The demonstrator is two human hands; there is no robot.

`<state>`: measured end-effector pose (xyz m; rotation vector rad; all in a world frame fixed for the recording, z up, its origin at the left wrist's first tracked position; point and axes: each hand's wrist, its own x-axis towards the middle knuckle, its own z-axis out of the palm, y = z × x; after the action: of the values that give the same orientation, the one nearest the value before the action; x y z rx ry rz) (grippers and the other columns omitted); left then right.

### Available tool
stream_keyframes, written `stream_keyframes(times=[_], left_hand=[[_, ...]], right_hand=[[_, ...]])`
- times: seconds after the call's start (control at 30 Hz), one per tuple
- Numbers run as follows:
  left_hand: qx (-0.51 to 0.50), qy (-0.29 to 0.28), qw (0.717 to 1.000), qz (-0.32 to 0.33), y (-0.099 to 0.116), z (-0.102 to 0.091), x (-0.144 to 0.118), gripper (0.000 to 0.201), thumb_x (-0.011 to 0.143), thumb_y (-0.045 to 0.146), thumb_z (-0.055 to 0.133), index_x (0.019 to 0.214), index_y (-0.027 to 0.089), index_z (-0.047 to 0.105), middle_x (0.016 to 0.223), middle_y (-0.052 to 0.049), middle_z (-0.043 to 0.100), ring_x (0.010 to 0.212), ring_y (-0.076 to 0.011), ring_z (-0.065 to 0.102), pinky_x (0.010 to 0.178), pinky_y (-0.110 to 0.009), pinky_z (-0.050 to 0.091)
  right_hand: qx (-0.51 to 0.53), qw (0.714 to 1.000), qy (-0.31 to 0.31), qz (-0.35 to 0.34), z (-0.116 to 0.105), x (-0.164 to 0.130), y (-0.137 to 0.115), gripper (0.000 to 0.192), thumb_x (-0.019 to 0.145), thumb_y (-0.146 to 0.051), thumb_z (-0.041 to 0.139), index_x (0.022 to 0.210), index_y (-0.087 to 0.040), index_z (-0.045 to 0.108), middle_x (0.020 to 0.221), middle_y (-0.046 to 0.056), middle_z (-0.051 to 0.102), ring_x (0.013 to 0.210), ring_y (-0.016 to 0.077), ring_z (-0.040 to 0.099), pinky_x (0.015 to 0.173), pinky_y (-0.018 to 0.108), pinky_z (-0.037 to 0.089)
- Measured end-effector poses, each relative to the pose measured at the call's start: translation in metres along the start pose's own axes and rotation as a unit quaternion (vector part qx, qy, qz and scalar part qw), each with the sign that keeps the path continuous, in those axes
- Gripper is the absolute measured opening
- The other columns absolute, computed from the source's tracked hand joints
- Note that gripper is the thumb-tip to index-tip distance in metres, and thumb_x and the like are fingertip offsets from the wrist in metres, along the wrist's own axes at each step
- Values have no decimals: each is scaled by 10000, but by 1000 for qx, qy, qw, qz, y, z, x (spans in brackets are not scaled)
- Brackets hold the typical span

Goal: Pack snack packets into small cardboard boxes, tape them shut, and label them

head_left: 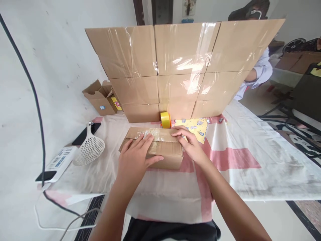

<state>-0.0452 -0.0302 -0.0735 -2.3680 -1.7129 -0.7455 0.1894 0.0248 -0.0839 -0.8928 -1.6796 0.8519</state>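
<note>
A small cardboard box (165,157) lies on the cloth-covered table (238,167), its top seam covered with clear tape. My left hand (136,157) rests flat on the box's top, fingers spread over the tape. My right hand (192,145) presses on the box's right end, fingertips on the tape near the top edge. Just behind the box stands a yellow tape roll (165,119) on its edge. Next to the roll lies a yellow patterned sheet (197,129).
A wall of stacked, wrapped cardboard boxes (180,67) stands behind. At the left are an open small box (101,97), a white slotted scoop (89,149), a dark phone (85,134) and a white labelled device (59,164). Another person (258,67) sits behind the wall of boxes.
</note>
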Motion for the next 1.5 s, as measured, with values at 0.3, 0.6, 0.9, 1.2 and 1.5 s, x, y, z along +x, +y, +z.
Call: stream_keyframes(times=[0.3,0.6,0.9,1.2,1.5], left_hand=[[49,14,999,16,6,4,-1,676,898,693,560,1386,230,627,1435,-66,615,1345,-337,576,1110,-499,418],[32,58,995,-74,12,4,-13,809,849,640,680,1494,200,468,1408,-111,643,1347,-326,572,1117,-487,395],[89,48,994,-45,-4,-4,-9,578,863,633,663,1300,255,640,1520,-123,535,1365,-371,527,1092,-536,404],[-39,117,992,-37,30,-19,20,366,967,473,566,1249,244,615,1268,-78,700,1214,-295,624,1073,-485,383],[-279,34,958,-62,83,-29,71,366,943,485,585,1211,264,701,1146,-62,630,1102,-225,601,937,-361,479]], right_hand=[[115,984,23,132,-18,37,28,325,840,-286,583,1160,-264,635,1235,40,696,1239,231,597,1045,398,447],[192,952,3,238,22,110,89,337,828,-543,650,822,-207,673,768,51,736,829,234,711,833,371,566],[255,947,55,189,26,111,83,345,778,-506,741,747,-185,618,612,38,681,607,191,662,621,297,546],[282,952,67,95,-38,119,-10,364,814,-538,735,800,-192,623,651,41,679,623,203,690,565,293,558],[264,961,79,-10,-32,91,-69,513,858,-705,619,714,-212,614,605,3,556,730,216,699,632,313,585]])
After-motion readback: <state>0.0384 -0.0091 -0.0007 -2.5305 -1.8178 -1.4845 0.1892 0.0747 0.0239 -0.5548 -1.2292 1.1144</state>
